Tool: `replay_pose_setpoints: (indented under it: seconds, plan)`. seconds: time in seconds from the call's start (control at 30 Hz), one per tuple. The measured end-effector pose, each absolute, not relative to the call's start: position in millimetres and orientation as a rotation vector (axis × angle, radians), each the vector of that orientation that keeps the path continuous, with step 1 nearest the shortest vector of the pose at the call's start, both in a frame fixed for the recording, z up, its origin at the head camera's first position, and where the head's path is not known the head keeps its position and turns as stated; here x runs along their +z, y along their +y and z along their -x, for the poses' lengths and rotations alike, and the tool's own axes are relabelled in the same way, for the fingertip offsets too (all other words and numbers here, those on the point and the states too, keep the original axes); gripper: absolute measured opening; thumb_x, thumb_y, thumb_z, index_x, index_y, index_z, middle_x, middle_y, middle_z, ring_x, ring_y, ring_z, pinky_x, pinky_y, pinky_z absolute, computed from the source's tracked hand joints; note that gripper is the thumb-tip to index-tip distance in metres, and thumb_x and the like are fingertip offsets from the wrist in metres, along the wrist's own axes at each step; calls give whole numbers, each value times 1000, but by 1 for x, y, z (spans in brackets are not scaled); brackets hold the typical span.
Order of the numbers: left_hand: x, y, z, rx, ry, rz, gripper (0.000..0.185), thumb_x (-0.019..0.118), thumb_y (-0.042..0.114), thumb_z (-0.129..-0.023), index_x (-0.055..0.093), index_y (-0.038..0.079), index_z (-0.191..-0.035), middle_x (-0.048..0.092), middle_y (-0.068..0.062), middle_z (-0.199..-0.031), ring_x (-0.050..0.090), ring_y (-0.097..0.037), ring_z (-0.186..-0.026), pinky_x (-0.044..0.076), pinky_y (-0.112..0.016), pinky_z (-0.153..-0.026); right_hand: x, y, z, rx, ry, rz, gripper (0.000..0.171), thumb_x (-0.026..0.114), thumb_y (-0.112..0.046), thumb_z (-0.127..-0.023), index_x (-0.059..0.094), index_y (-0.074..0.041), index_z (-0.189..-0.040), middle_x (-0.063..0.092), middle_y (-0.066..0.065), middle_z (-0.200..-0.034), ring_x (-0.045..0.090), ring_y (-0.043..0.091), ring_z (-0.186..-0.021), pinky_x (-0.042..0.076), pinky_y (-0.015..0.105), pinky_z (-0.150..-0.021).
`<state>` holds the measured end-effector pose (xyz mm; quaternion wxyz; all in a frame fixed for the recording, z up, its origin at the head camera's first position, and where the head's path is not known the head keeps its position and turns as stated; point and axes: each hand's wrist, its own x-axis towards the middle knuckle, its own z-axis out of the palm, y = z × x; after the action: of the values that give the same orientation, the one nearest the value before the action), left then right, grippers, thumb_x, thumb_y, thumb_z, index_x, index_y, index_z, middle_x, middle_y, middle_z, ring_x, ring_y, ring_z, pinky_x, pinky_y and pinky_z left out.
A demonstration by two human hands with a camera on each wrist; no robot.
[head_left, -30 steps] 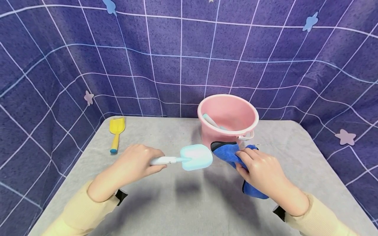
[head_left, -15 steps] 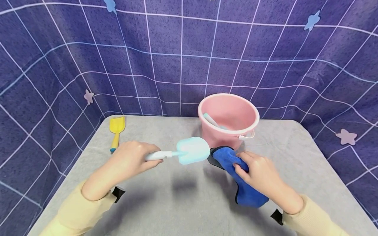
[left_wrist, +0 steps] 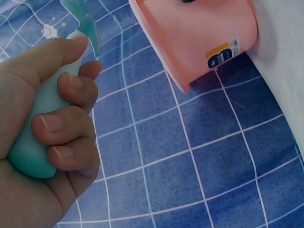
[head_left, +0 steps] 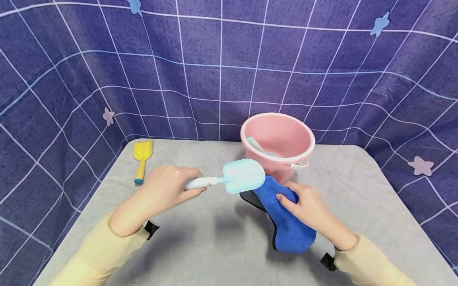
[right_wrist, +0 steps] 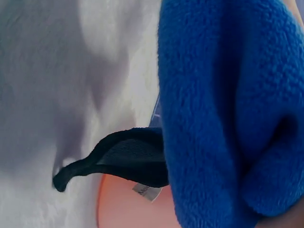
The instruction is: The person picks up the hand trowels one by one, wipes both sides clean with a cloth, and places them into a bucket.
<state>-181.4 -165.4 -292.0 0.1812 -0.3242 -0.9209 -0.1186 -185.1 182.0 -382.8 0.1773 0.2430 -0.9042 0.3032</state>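
Two-handed work, head view: the left hand point(head_left: 171, 185) grips a light-blue shovel point(head_left: 244, 176) above the grey surface point(head_left: 229, 260); the right hand point(head_left: 308, 205) pinches a blue cloth point(head_left: 291, 230) before a pink bucket point(head_left: 278, 169). Wiping seems the step, calling for cloth against shovel; contact is unclear. The cloth hangs wider than half a second earlier. Left wrist: fingers point(left_wrist: 71, 124) curl around the shovel. Right wrist: cloth hides most fingers.

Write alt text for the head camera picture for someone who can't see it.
A person's left hand holds a pale blue scoop and the right hand a blue cloth, at a gray table. A pink bucket with a tool inside stands behind them; a yellow scoop lies at left.
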Motion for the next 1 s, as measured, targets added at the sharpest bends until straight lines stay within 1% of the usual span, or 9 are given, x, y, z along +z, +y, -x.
replay_pose_setpoints:
  seconds: [0.13,0.23,0.43,0.6,0.67,0.73,0.83,0.9,1.0]
  plan:
    - [-295,-160,185,-340,-2566,958,17,74,30,-77,59,24,-73,41,15,-55,37,-4,-48,29,-26,-43,-385,178,188,968,-2584,-644,7,68,-22,-85,64,-21,-91,62,-12,-78,57,4,-71,48,26,-67]
    - [-297,-156,187,-343,-2551,963,20,74,32,-77,57,24,-71,39,16,-54,37,-5,-47,28,-26,-42,-385,174,189,1072,-2604,-600,8,66,-22,-87,64,-20,-94,63,-10,-81,57,5,-73,47,25,-70]
    - [-297,-147,189,-380,-2505,969,19,73,31,-78,57,23,-72,38,14,-54,35,-5,-47,27,-25,-41,-384,170,190,1337,-2629,-521,13,64,-22,-89,66,-15,-101,65,-5,-88,57,8,-79,45,24,-75]
    - [-298,-141,191,-399,-2456,987,22,73,31,-78,55,21,-71,38,12,-55,34,-5,-47,28,-25,-42,-385,168,191,1698,-2610,-428,18,60,-25,-92,63,-10,-101,62,2,-85,59,12,-76,48,25,-71]
    - [-299,-138,192,-398,-2443,1000,23,73,31,-79,55,20,-71,38,12,-55,34,-5,-47,28,-25,-42,-386,167,192,1850,-2576,-391,21,58,-25,-94,61,-7,-103,61,3,-87,60,14,-77,49,26,-71]
    - [-300,-135,192,-401,-2433,1012,21,73,31,-79,56,21,-72,40,12,-56,35,-5,-47,28,-25,-43,-387,166,192,2008,-2523,-362,25,56,-25,-95,60,-5,-109,62,2,-92,61,15,-81,50,28,-73]
    - [-302,-131,193,-407,-2427,1022,18,73,31,-79,59,21,-73,42,13,-56,37,-5,-47,30,-25,-43,-388,165,191,2267,-2424,-316,29,53,-28,-96,58,-10,-118,64,-1,-101,63,14,-87,51,29,-77]
    - [-303,-129,193,-413,-2425,1026,17,73,31,-78,60,21,-73,43,13,-56,38,-5,-47,30,-25,-43,-388,163,190,2454,-2334,-284,29,51,-30,-97,57,-14,-120,66,-2,-103,65,13,-88,52,31,-78]
    - [-305,-126,193,-420,-2434,1031,17,73,31,-78,60,21,-73,44,13,-56,39,-5,-47,31,-25,-43,-388,160,189,2691,-2192,-282,26,46,-32,-99,55,-17,-118,67,-2,-101,65,12,-88,52,31,-78]
